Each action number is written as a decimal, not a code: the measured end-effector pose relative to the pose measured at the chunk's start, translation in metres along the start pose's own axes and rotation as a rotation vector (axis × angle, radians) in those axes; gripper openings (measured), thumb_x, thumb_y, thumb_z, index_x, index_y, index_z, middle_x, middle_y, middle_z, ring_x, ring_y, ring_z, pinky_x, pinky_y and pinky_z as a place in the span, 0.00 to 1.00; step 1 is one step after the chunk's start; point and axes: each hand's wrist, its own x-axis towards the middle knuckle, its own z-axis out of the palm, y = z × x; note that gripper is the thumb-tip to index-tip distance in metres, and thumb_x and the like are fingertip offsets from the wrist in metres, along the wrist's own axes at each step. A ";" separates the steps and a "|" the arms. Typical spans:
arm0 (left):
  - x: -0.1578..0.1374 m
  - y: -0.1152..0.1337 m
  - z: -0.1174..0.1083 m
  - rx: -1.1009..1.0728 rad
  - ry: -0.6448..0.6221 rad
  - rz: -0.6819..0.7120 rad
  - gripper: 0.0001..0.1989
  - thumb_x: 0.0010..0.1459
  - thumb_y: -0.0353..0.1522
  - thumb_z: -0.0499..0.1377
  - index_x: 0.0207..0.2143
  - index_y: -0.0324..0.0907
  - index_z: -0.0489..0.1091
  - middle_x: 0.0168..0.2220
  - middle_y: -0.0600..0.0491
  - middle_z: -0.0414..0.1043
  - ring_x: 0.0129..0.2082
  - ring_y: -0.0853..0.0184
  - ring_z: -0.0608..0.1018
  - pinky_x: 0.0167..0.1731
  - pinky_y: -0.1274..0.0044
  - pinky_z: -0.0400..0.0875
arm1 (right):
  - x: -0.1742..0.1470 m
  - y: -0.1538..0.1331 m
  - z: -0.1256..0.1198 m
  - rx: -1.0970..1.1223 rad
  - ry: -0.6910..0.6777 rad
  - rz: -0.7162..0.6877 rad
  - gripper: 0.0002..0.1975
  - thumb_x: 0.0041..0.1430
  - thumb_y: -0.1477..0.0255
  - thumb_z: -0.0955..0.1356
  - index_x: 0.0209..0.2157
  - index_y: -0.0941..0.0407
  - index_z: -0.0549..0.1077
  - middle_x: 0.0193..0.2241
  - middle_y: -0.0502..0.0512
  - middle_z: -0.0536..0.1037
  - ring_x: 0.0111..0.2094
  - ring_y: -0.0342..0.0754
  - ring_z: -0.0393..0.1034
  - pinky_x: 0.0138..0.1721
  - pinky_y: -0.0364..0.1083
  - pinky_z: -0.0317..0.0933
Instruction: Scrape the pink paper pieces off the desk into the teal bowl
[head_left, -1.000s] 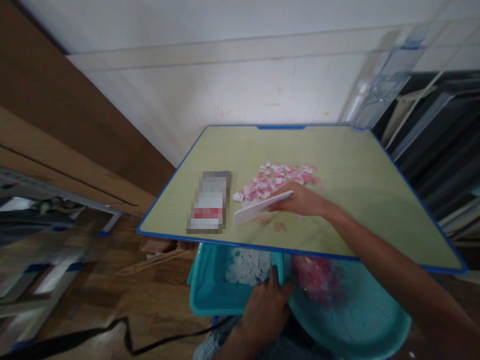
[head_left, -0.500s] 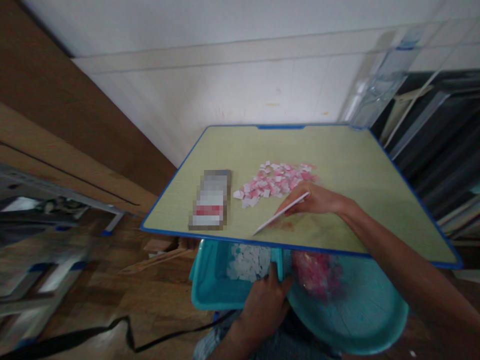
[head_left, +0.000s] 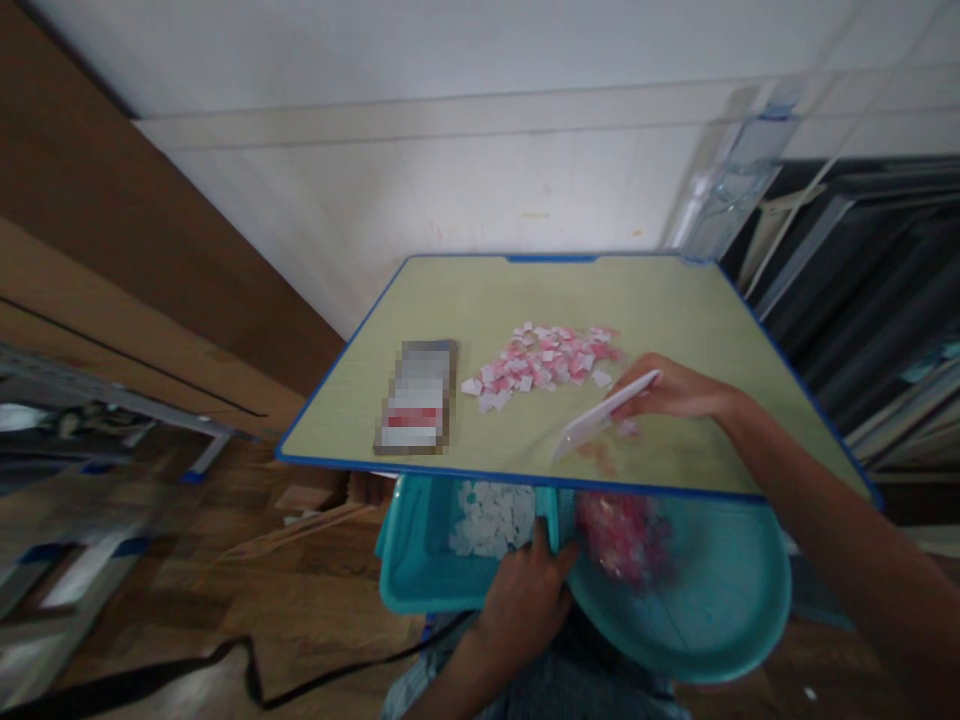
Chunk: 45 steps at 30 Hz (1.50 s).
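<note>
My right hand (head_left: 664,385) is closed on a thin, flat white card (head_left: 604,415), held tilted over the table near its front edge. A few pink scraps lie under and behind it. To the left, a loose pile of small pink and white paper pieces (head_left: 544,360) spreads over the pale green table (head_left: 465,290). Below the front edge, my left hand (head_left: 529,590) grips the rims where a teal rectangular tub (head_left: 420,595) meets a round teal basin (head_left: 720,650). White pieces (head_left: 491,520) lie in the tub; a pink-red heap (head_left: 626,535), partly see-through, sits in the basin.
A phone (head_left: 416,395) with a blurred screen lies left of the pile. At the back right corner stands a clear plastic bottle (head_left: 731,190). A white wall (head_left: 375,190) rises behind the table, and a black strap (head_left: 202,660) crosses the lower left.
My right hand has moved to the right with the card, whose flat face now shows more. My left hand stays on the rims. The whole view has shifted slightly.
</note>
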 end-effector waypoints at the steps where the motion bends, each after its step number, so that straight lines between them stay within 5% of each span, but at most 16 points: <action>1: 0.000 0.000 0.001 0.003 0.009 0.005 0.22 0.56 0.31 0.50 0.54 0.52 0.56 0.53 0.41 0.52 0.37 0.58 0.73 0.36 0.66 0.67 | 0.003 -0.002 0.003 0.009 0.071 0.002 0.10 0.45 0.67 0.71 0.20 0.61 0.73 0.17 0.49 0.72 0.20 0.40 0.63 0.20 0.39 0.56; 8: 0.002 -0.002 0.007 0.010 0.019 0.007 0.24 0.55 0.30 0.51 0.54 0.52 0.56 0.54 0.41 0.52 0.36 0.59 0.74 0.36 0.66 0.67 | 0.025 -0.014 0.035 0.034 0.286 -0.056 0.12 0.44 0.68 0.70 0.16 0.60 0.67 0.13 0.44 0.63 0.16 0.36 0.54 0.16 0.37 0.47; 19: 0.003 -0.005 0.006 -0.013 -0.010 0.016 0.26 0.54 0.29 0.53 0.56 0.52 0.55 0.56 0.40 0.49 0.38 0.58 0.73 0.37 0.66 0.67 | 0.052 -0.007 0.050 -0.111 0.192 -0.100 0.10 0.47 0.69 0.69 0.19 0.61 0.70 0.15 0.46 0.67 0.18 0.37 0.58 0.18 0.38 0.50; 26: 0.003 -0.006 0.010 -0.026 -0.028 0.006 0.27 0.53 0.29 0.54 0.56 0.52 0.55 0.56 0.40 0.49 0.38 0.58 0.73 0.37 0.65 0.67 | 0.064 -0.014 0.056 -0.096 0.047 -0.262 0.08 0.50 0.71 0.69 0.24 0.61 0.75 0.19 0.49 0.75 0.22 0.39 0.65 0.23 0.37 0.56; 37: 0.004 -0.005 0.009 -0.009 -0.024 0.024 0.27 0.53 0.28 0.53 0.56 0.52 0.55 0.56 0.38 0.48 0.37 0.57 0.74 0.36 0.65 0.67 | 0.031 -0.005 0.019 -0.041 -0.195 -0.142 0.10 0.52 0.71 0.68 0.34 0.61 0.77 0.29 0.55 0.80 0.29 0.43 0.73 0.30 0.40 0.64; 45: 0.004 -0.006 0.010 0.000 0.005 0.039 0.25 0.54 0.29 0.52 0.55 0.53 0.56 0.55 0.39 0.51 0.36 0.57 0.74 0.35 0.66 0.68 | -0.004 0.002 -0.020 -0.046 -0.268 0.025 0.14 0.50 0.66 0.68 0.34 0.63 0.77 0.23 0.54 0.79 0.24 0.43 0.71 0.26 0.39 0.62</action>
